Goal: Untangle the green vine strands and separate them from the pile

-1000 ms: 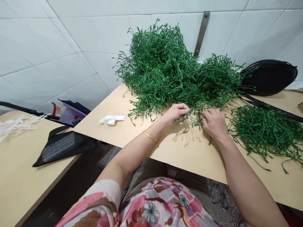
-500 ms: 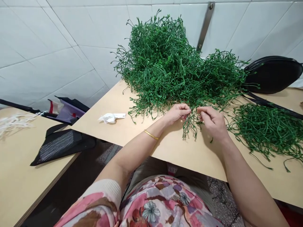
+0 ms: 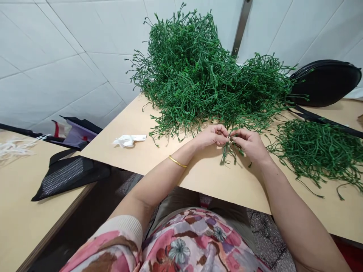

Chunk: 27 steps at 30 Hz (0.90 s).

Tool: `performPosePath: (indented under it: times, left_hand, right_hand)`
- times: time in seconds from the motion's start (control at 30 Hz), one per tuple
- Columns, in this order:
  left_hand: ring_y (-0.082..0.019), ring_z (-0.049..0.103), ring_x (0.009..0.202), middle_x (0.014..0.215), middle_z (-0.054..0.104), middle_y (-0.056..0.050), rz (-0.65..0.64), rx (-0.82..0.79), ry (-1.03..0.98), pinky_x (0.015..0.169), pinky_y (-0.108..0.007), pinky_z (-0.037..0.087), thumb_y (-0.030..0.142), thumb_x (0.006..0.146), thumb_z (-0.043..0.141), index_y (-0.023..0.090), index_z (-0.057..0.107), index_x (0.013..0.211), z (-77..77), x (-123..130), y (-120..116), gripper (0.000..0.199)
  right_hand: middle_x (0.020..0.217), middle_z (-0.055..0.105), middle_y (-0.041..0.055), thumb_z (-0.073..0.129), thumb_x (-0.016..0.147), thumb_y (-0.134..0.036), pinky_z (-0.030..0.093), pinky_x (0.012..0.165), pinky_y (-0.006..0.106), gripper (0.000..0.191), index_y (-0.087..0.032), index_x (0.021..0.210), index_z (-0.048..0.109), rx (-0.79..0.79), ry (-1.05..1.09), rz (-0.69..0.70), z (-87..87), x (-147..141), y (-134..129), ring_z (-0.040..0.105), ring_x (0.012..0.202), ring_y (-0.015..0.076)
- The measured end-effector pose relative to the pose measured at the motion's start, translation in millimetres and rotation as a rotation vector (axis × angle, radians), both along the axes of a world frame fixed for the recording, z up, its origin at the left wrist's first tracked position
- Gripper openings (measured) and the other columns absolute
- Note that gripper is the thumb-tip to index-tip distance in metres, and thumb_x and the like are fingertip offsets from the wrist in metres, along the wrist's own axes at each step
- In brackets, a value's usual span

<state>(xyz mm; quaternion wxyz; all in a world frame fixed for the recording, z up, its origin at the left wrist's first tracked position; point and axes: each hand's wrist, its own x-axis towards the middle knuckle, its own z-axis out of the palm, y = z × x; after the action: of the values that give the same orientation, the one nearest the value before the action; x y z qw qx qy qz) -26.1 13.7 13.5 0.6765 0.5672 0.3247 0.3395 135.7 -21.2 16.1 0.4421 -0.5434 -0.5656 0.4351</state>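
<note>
Here, a green strand [image 3: 230, 153] is pinched by the left hand [image 3: 211, 136] and right hand [image 3: 250, 145], with the pile [image 3: 195, 75] just beyond them.

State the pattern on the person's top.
The top is pink floral, shown best in the head view.

Your clothing and adornment: a pink floral top [image 3: 184, 245] with brown, mauve and grey-blue blooms, at six o'clock; its cream ribbed sleeve cuff [image 3: 126, 230], at seven o'clock. A thin gold bangle [image 3: 177, 161] circles your left wrist [image 3: 172, 166]; your right forearm [image 3: 300, 215], at four o'clock, is bare.
</note>
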Motion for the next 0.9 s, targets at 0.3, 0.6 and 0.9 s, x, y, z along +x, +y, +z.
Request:
performPosePath:
  times: [0.3,0.6,0.9]
  left_hand:
    - [-0.004,0.041,0.046,0.05,0.049,0.005,0.087,0.064,0.165,0.049,-0.019,0.03,0.005,0.058,0.054,0.013,0.055,0.064,-0.4,4.8,0.1,0.01]
    - [-0.005,0.031,0.046,0.048,0.037,0.005,-0.007,0.178,0.286,0.048,-0.022,0.022,0.011,0.06,0.051,0.014,0.051,0.055,1.9,3.6,-2.4,0.006]
    - [-0.005,0.029,0.05,0.049,0.035,0.006,0.103,0.319,0.323,0.051,-0.022,0.021,0.017,0.065,0.056,0.014,0.047,0.054,-2.0,6.1,-1.8,0.015]
  right_hand:
    - [0.067,0.062,0.0033,0.056,0.065,-0.029,0.043,0.064,0.033,0.02,-0.017,0.077,0.067,0.106,-0.218,-0.051,-3.8,3.5,3.3,0.051,0.062,0.0154]
    - [0.074,0.063,0.0023,0.06,0.064,-0.028,0.045,0.063,0.03,0.019,-0.018,0.079,0.063,0.029,-0.011,0.017,-5.5,1.5,4.1,0.055,0.065,0.0143]
    - [0.067,0.058,-0.0005,0.068,0.062,-0.034,0.038,0.055,0.026,0.027,-0.016,0.082,0.064,-0.029,-0.007,0.091,2.5,3.6,0.5,0.048,0.059,0.0103]
